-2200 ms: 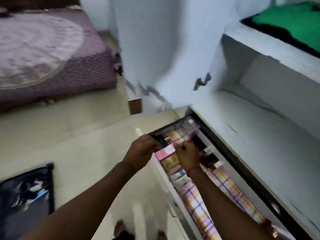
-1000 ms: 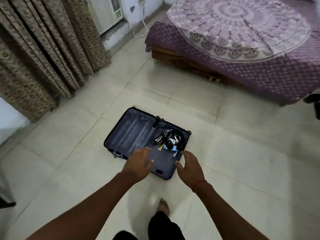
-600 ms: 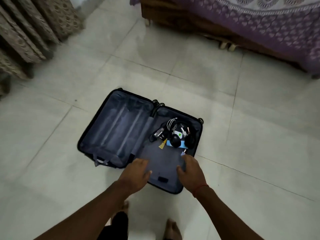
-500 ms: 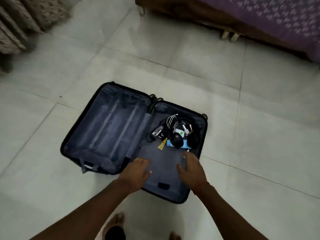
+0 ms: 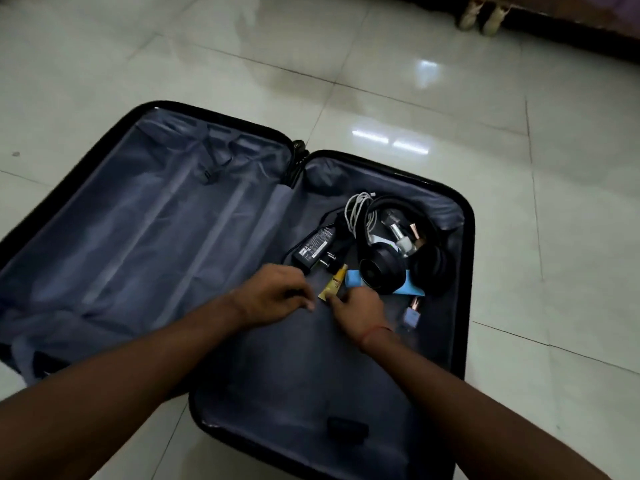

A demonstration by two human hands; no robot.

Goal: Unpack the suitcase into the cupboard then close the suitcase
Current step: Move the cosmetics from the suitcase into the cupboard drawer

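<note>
Suitcase (image 5: 214, 244): open flat on the tiled floor (image 5: 519, 168), both halves lined in grey-blue fabric; left half holds only its straps
Right half, far end: small items lie clustered together
Headphones (image 5: 391, 268): black, over-ear, one cup resting on a blue tube (image 5: 353, 278)
Charger (image 5: 313, 249): black adapter with label and pins, just left of the headphones
Cable (image 5: 358, 214): white, coiled, at the headband
Small bottles (image 5: 403, 237): clear with metallic caps, inside the headband loop; count unclear
Yellow tube (image 5: 333, 284): lies between charger and blue tube, lower end at the right fingertips
Nail polish bottle (image 5: 411, 315): pale, copper cap, apart from the cluster near the right wrist
Left hand (image 5: 273, 294): fingers curled downward over the lining beside the yellow tube, nothing seen in its grasp
Right hand (image 5: 356, 308): fingertips touching the yellow tube's lower end; whether they pinch it cannot be told
Bed (image 5: 485, 19): only its legs show, top right
</note>
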